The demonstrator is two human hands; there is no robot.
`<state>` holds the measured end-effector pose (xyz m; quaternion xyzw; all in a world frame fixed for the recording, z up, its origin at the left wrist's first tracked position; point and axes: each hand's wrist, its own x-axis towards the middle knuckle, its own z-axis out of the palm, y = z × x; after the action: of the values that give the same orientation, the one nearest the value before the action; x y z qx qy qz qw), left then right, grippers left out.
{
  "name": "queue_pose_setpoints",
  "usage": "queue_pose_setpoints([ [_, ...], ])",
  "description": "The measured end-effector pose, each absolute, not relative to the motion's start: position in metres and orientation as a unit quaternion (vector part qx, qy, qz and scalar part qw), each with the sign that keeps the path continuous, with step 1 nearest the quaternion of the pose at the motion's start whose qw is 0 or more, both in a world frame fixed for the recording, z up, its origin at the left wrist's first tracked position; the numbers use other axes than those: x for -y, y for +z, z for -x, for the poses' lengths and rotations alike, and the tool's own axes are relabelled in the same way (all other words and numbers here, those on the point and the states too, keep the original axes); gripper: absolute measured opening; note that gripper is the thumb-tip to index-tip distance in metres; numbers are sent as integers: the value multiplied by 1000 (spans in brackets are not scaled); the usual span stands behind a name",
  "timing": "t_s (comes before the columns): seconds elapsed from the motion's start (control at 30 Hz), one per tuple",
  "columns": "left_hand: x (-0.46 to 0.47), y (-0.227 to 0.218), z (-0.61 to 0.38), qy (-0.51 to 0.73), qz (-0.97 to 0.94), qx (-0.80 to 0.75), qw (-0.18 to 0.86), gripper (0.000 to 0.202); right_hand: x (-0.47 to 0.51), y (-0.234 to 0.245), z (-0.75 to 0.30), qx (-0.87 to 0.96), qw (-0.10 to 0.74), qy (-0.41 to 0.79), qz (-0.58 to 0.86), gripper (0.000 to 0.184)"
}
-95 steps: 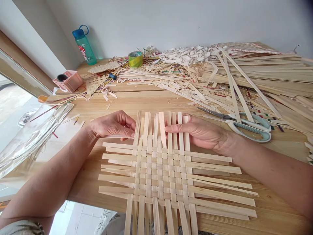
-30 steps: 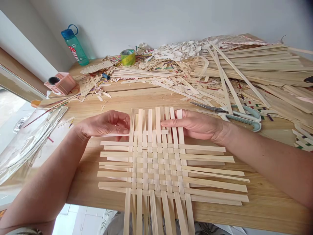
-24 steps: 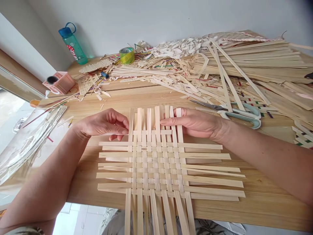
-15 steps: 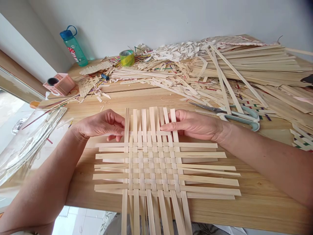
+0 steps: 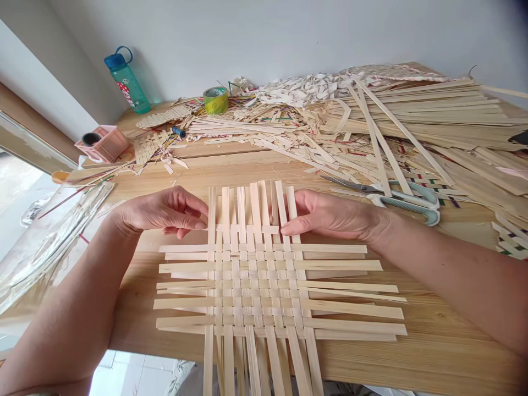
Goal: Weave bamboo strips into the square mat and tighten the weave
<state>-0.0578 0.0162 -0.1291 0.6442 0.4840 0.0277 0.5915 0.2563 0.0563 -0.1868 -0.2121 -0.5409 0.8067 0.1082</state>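
A partly woven mat of flat, pale wood strips (image 5: 259,283) lies in front of me, with loose strip ends sticking out on all sides. Across its far upright ends runs a separate crosswise strip (image 5: 270,229), passing over some and under others. My left hand (image 5: 175,212) pinches this strip near its left end, just outside the leftmost upright strip. At the upper right corner, my right hand (image 5: 319,214) has its thumb in front of the upright strips (image 5: 292,206) and its fingers behind, closed on them. Those rear fingers are partly hidden.
Scissors (image 5: 396,199) lie right of my right hand. Behind are piles of wood strips (image 5: 412,110), scraps and a tape roll (image 5: 215,100). A teal bottle (image 5: 131,88) and a pink basket (image 5: 108,144) stand at the back left. A plastic-wrapped bundle (image 5: 53,242) lies left.
The crosswise strip's right end has shifted left. My right thumb has moved right and down along the upright strips, and my left hand has moved slightly left.
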Motion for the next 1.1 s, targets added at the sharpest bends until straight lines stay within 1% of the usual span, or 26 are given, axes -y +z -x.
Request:
queue_pose_setpoints([
  [0.23,-15,-124,60,28,-641,-507,576,32,-53,-188,-253,568,128,783,220,19],
  [0.37,-14,-124,61,19,-641,-513,571,34,-51,-190,-253,593,149,755,236,23],
  [0.47,-13,-124,60,14,-634,-513,578,35,-49,-190,-253,591,154,758,231,26],
  [0.6,-14,-124,58,12,-635,-507,583,33,-48,-186,-252,579,145,764,244,24],
  [0.73,-14,-124,60,19,-637,-494,591,32,-45,-184,-250,606,161,728,278,21],
  [0.97,-13,-126,66,43,-648,-459,607,20,-50,-190,-252,657,155,682,280,31],
  [1.1,-13,-127,66,43,-645,-456,612,19,-52,-189,-253,672,149,676,263,29],
])
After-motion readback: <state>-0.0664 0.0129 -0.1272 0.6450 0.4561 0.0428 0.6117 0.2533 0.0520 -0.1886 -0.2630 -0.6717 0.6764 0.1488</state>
